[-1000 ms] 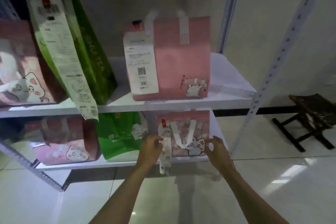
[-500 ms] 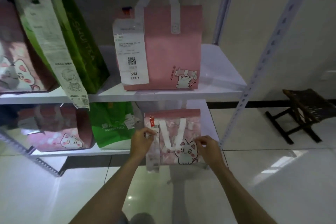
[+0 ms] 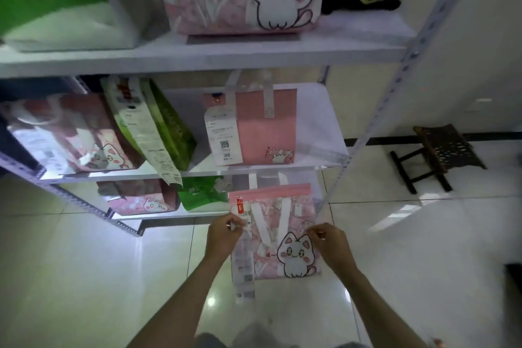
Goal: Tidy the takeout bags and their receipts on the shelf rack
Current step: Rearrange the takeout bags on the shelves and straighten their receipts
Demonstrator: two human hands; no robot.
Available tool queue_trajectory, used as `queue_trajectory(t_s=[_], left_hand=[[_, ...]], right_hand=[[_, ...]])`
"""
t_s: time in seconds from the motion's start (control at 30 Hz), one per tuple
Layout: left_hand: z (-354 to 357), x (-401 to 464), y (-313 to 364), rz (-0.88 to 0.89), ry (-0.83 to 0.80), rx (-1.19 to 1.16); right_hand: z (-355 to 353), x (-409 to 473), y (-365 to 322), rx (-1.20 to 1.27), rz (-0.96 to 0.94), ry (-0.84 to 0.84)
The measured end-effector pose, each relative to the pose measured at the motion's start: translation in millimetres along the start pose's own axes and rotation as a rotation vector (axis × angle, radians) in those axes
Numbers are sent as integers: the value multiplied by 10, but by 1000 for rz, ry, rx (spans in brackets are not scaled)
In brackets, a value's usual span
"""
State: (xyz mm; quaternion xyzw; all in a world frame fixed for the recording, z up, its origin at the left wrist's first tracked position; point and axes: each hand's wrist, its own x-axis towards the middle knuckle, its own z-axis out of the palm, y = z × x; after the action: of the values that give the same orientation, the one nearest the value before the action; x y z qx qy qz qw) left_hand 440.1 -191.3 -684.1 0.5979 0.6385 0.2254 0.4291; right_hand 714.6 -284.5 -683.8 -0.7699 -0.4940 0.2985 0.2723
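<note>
Closest to us, two bare arms reach out over the shiny floor. The left hand pinches the left edge of the pink cat bag, right where the long receipt is stuck on. The right hand pinches the right side of the bag with curled fingers. The bag is up in the air in front of the bottom shelf, not sitting on any shelf.

The receipt hangs down past the bottom of the bag. It looks thin and loose. If the bag slides back onto a shelf fast, the paper could fold under, crumple or tear off. The white handles flop down the front, and they could catch on the shelf edge.

A little farther back, a green bag sits on the bottom shelf just beside the empty spot. A push could knock it over. On the middle shelf stands a plain pink bag with its own receipt, and a leaning green bag with a very long receipt hanging over the edge. A raised bag could snag that strip.
</note>
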Motion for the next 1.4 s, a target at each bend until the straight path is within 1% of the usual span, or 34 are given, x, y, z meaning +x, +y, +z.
queue_trajectory(t_s=[0.07, 0.2, 0.27, 0.47, 0.63, 0.7, 1.0, 1.07, 1.17, 1.27, 1.4], left_hand=[[-195, -206, 208, -40, -1, -37], [-599, -584, 653, -72, 26, -106], [-812, -755, 822, -60, 47, -147], [-1334, -1285, 1114, 14, 70, -201], [-1552, -1693, 1414, 45, 113, -245], [-1621, -1892, 1582, 83, 142, -255], [-1953, -2644, 2455, 178, 200, -334], [-2102, -2739, 2672, 186, 185, -347], [-2322, -2830, 2996, 262, 174, -311], [-2528, -2876, 3340, 333, 206, -288], [-2776, -2810, 3784, 419, 295, -311]], right_hand=[[-183, -158, -212, 30, -12, 35], [-461, -476, -618, 140, -19, 189], [-562, -631, -862, 173, -25, 242], [-836, -1118, -1493, 264, -53, 330], [-1159, -1425, -1859, 318, -133, 381], [-1317, -1537, -1982, 355, -145, 391], [-2251, -2114, -2497, 476, -239, 451], [-2443, -2198, -2628, 502, -271, 474], [-2687, -2230, -2828, 533, -317, 491], [-2889, -2195, -3061, 524, -347, 530], [-3174, -2093, -3447, 530, -424, 538]])
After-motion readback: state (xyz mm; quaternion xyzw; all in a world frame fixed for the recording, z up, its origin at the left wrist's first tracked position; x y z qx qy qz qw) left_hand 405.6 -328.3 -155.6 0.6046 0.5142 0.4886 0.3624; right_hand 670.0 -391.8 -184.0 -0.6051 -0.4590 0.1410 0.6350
